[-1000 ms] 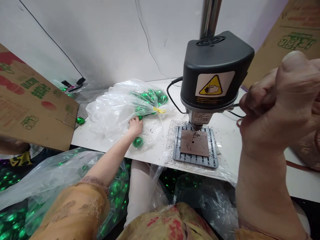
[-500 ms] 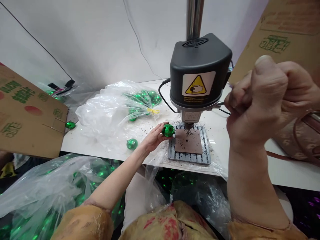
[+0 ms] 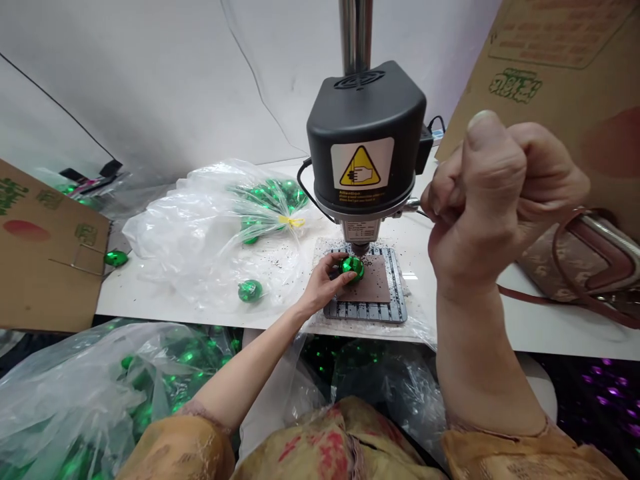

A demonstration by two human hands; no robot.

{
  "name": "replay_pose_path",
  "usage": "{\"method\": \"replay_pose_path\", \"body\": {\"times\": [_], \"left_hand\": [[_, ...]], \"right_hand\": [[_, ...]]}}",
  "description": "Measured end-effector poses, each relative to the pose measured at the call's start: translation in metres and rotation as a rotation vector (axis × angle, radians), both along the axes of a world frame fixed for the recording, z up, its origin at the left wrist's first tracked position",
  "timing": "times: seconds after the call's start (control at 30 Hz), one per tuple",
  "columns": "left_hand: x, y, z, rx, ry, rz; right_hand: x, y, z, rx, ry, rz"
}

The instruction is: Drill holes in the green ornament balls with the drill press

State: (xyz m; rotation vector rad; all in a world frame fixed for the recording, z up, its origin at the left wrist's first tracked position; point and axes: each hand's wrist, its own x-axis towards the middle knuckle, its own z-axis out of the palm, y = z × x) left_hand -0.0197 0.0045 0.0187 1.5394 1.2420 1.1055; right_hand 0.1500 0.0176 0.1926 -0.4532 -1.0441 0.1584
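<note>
My left hand (image 3: pixel 325 283) grips a shiny green mirrored ball (image 3: pixel 352 268) between thumb and fingers. The ball is at the brown square pad (image 3: pixel 375 290) on the slotted metal base plate (image 3: pixel 400 307), just below the chuck (image 3: pixel 359 248) of a black drill press (image 3: pixel 367 127). Dark shavings lie scattered around the plate. At the right of the machine's head, my right hand (image 3: pixel 500 193) is closed in a fist on the press's lever (image 3: pixel 411 205); most of the lever is hidden by the fingers.
A tied clear bag (image 3: pixel 200 220) of green balls lies left of the press, with a loose green ball (image 3: pixel 250 291) before it. Cardboard boxes (image 3: pixel 55 267) flank the table. A handbag (image 3: pixel 590 267) sits at the right. Another plastic bag (image 3: pixel 100 387) of balls is below the table edge.
My left hand has carried the green ball rightward, from beside the base plate to the pad under the chuck. My right hand stays closed at the lever. The camera view has shifted slightly.
</note>
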Motion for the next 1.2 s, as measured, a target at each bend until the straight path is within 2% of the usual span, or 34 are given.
{"method": "replay_pose_path", "body": {"times": [0.17,0.3,0.43,0.7,0.87,0.93,1.07,1.2], "left_hand": [[0.012,-0.006,-0.003,0.1,0.133,0.062],[0.022,-0.009,-0.012,0.132,0.084,0.032],[0.025,-0.009,-0.016,0.142,0.064,0.02],[0.023,-0.008,-0.019,0.167,0.085,0.007],[0.022,-0.008,-0.021,0.189,0.085,-0.001],[0.022,-0.008,-0.022,0.197,0.086,-0.001],[0.022,-0.008,-0.023,0.191,0.075,0.0],[0.022,-0.008,-0.023,0.192,0.069,-0.006]], "right_hand": [[0.0,-0.001,-0.001,-0.003,0.004,0.017],[0.002,-0.002,0.0,0.025,-0.009,0.055],[0.001,-0.004,-0.003,-0.016,-0.013,0.044],[0.002,-0.012,-0.033,0.109,-0.011,0.012],[0.009,-0.018,-0.045,-0.06,-0.072,0.08],[0.01,-0.017,-0.048,0.005,-0.08,0.078],[0.01,-0.013,-0.052,0.253,-0.151,0.038],[0.011,-0.008,-0.057,0.312,-0.176,0.015]]}}
